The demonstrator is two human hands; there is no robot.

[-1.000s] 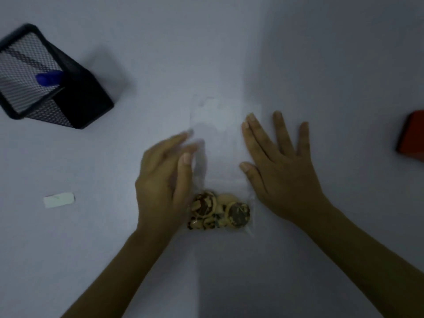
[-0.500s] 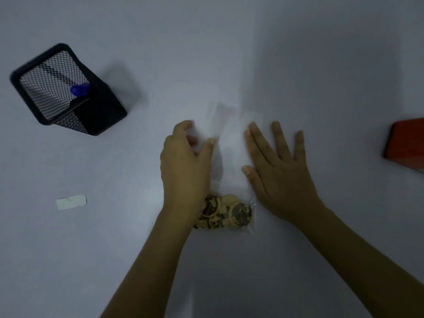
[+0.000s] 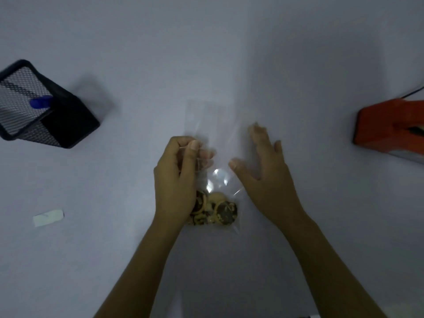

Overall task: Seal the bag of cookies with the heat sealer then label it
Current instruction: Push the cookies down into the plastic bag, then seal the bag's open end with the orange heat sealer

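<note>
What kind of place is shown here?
Probably a small packing desk: a plain white table holds an orange heat sealer, a black mesh pen holder and a clear bag of cookies.

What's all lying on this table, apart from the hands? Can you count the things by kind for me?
Clear bag of cookies: 1
Black mesh pen holder: 1
Blue pen in the holder: 1
White label: 1
Orange heat sealer: 1
Total: 5

Dim bluish light, soft shadow right of the pen holder (image 3: 43, 106), glare on the bag (image 3: 216, 177), right hand (image 3: 263, 177) motion-blurred
</note>
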